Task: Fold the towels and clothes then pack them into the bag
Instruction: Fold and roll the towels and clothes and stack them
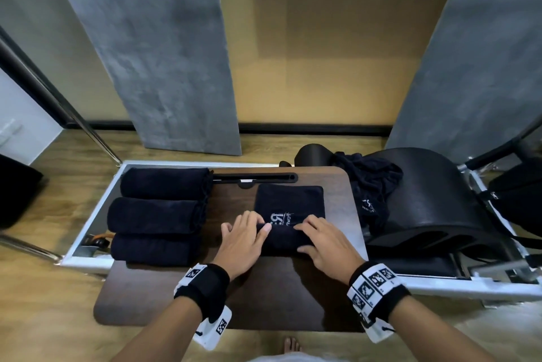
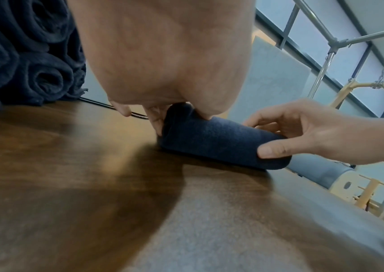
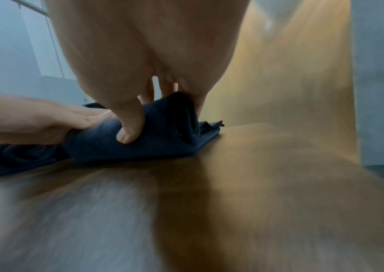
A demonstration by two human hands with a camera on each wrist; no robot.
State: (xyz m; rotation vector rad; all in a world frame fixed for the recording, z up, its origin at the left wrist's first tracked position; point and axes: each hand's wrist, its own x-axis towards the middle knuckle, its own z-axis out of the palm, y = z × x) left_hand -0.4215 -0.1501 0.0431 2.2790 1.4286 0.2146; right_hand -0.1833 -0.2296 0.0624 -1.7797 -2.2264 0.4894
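A navy towel [image 1: 289,200] with a white logo lies flat on the dark wooden table [image 1: 264,297], its near edge rolled into a thick roll [image 1: 283,240]. My left hand [image 1: 246,232] grips the roll's left end, fingers over the top and thumb on it. My right hand [image 1: 319,237] grips the right end. The left wrist view shows the roll [image 2: 209,139] with the right hand [image 2: 263,136] pinching it between thumb and fingers. In the right wrist view my right thumb presses the near side of the towel [image 3: 167,147], and the left hand [image 3: 69,119] lies on it.
Three rolled navy towels [image 1: 158,215] lie side by side at the table's left. A heap of dark clothes [image 1: 369,182] rests on a black curved barrel [image 1: 434,200] to the right. A black zipped thing [image 1: 516,194] sits far right. A metal frame surrounds the table.
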